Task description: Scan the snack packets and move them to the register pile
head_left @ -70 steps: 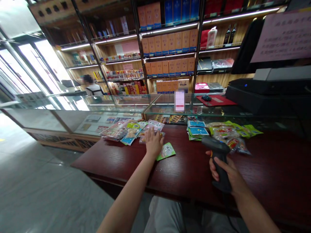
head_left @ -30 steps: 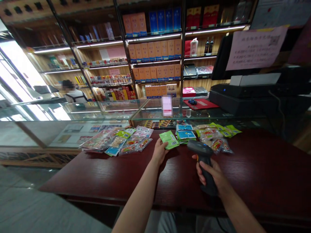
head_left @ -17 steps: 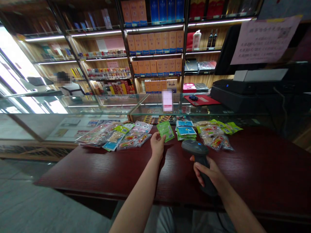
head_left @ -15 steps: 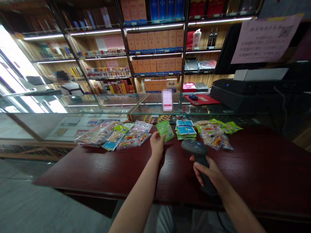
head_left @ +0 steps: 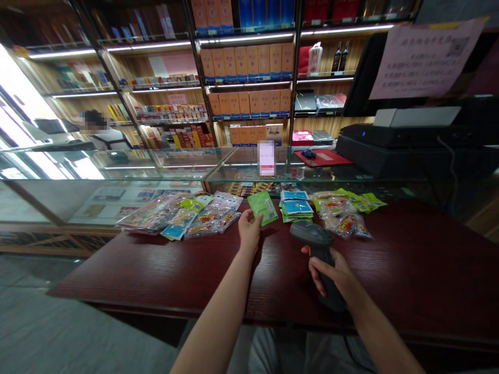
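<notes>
Between the thumb and fingers of my left hand (head_left: 250,228) is the lower edge of a green snack packet (head_left: 263,208), its printed back with a barcode facing me. My right hand (head_left: 333,275) is wrapped round the handle of a dark grey barcode scanner (head_left: 312,236), whose head points left toward the packet; the index finger is at the orange trigger. A stack of blue and green packets (head_left: 296,206) lies just beyond the scanner. To its right is a heap of clear and green snack packets (head_left: 343,213). Left of my left hand spreads another pile of mixed snack packets (head_left: 195,215).
Everything rests on a dark red wooden table (head_left: 156,275) against a glass counter (head_left: 171,166). On the glass are a blurred upright panel (head_left: 267,158), a mouse (head_left: 309,154) on a red mat and a black printer (head_left: 390,137). A person (head_left: 105,132) is at far left.
The scanner's blue light, lit before, no longer shows. My right index finger has shifted slightly at the trigger. The whole view has moved a little; my left hand keeps the packet.
</notes>
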The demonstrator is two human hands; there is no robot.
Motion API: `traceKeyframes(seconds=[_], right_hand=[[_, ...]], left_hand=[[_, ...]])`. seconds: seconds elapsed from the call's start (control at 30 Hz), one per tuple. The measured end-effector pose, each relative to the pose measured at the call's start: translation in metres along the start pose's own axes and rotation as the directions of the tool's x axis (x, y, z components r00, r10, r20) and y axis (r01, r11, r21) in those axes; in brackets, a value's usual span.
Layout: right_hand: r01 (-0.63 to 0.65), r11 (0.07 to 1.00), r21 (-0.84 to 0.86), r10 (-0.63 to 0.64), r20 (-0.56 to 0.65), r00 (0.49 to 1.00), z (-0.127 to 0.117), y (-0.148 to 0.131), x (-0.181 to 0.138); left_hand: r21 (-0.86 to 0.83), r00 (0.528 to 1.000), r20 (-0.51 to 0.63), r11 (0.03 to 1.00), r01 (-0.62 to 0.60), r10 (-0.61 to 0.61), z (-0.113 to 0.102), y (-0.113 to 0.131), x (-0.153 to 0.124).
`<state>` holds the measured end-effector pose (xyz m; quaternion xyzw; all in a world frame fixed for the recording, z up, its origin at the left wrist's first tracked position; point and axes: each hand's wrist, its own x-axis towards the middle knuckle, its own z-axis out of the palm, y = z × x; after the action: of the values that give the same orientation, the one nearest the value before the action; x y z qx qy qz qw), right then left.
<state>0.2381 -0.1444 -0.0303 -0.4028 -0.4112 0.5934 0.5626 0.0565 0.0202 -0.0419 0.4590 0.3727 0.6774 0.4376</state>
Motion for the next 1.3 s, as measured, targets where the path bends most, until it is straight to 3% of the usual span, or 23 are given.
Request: traceKeyframes(seconds=[0.23,0.37,0.47,0.63,0.8,0.9,1.03,1.13,1.23,1.3], right_hand=[[0.062,0.994,0.091,-0.059,-0.035,0.998,-0.002,-0.004,0.001],[0.118,0.977,0.175,-0.104,-0.085,0.991,-0.003,-0.005,0.001],[0.15,0.962,0.228,-0.127,-0.111,0.986,-0.002,-0.006,0.001],[0.169,0.946,0.277,-0.132,-0.145,0.98,-0.001,-0.007,0.003],[0.124,0.957,0.263,-0.083,-0.164,0.983,-0.001,-0.005,0.005],[0.12,0.959,0.256,-0.079,-0.166,0.983,-0.002,-0.005,0.006],[0.117,0.957,0.266,-0.075,-0.161,0.984,-0.004,-0.003,0.007],[0.116,0.955,0.274,-0.078,-0.146,0.986,-0.005,-0.002,0.008],[0.127,0.952,0.279,-0.089,-0.143,0.986,-0.005,-0.003,0.007],[0.134,0.952,0.275,-0.096,-0.149,0.984,-0.004,-0.004,0.006]], left_hand=[[0.015,0.995,0.002,0.995,0.096,-0.096,-0.003,0.002,-0.006],[0.089,0.996,0.087,0.996,-0.019,0.012,0.004,0.01,-0.003],[0.226,0.969,0.201,0.955,-0.19,0.145,0.02,0.018,0.006],[0.574,0.87,0.385,0.659,-0.486,0.307,0.057,0.019,0.036],[0.692,0.795,0.556,0.394,-0.605,0.243,0.093,0.005,0.068],[0.709,0.773,0.605,0.312,-0.632,0.19,0.107,-0.006,0.081],[0.712,0.775,0.626,0.342,-0.613,0.086,0.109,-0.019,0.089],[0.673,0.745,0.666,0.416,-0.611,0.016,0.101,-0.025,0.091],[0.607,0.7,0.713,0.483,-0.631,0.019,0.093,-0.025,0.088],[0.579,0.697,0.715,0.506,-0.639,0.061,0.087,-0.021,0.084]])
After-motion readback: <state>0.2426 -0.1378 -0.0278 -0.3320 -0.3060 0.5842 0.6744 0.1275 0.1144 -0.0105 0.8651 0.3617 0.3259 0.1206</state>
